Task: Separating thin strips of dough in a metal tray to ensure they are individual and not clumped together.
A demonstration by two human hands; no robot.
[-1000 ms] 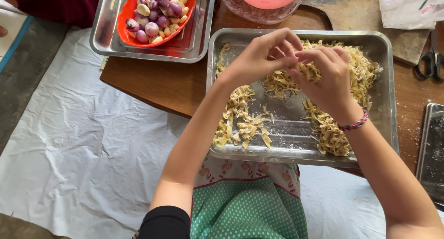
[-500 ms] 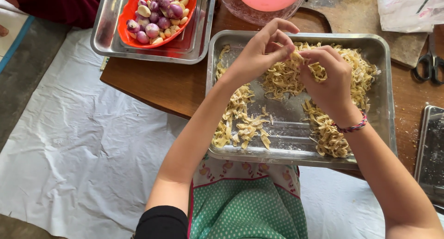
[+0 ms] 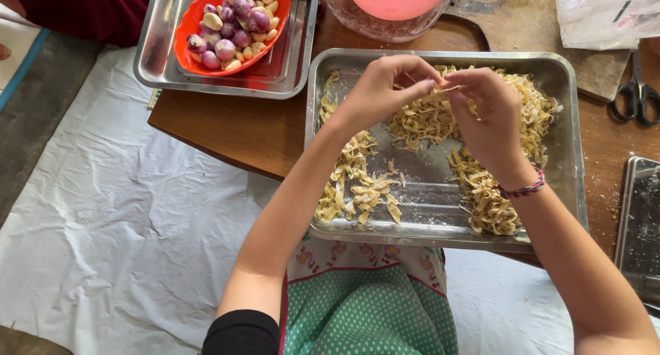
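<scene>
1. Steel first: from the head camera, a shallow metal tray (image 3: 570, 142) sits on the wooden worktop (image 3: 234, 131) right in front of the person, scattered with pale yellow noodle strips (image 3: 423, 121).
2. Both hands are up over the far half of that tray. The left hand (image 3: 381, 87) and the right hand (image 3: 485, 111) meet at the fingertips, and each is pinched shut on an end of one thin noodle strip (image 3: 448, 89).
3. That strip is the piece to watch: it hangs between the two hands, above the heap and clear of the tray floor, with its long axis running left to right across the view, nearly level. Its right end points into the right hand's fingers and its left end into the left thumb and forefinger. Neither hand is nearer; they share it.
4. Below the hands, the main pile lies toward the far and right side of the tray. A looser clump rests at the near left, and another runs down the right side by the braided bracelet (image 3: 524, 188).
5. Off to the far left, a second steel tray (image 3: 161, 49) carries an orange bowl (image 3: 189, 49) of shallots and garlic cloves (image 3: 234, 21).
6. Beyond the noodle tray stands a pink bowl (image 3: 399, 1), nested in a clear one. Scissors (image 3: 632, 94) lie well apart at the far right.
7. White sheeting (image 3: 103, 217) covers the floor beneath.
</scene>
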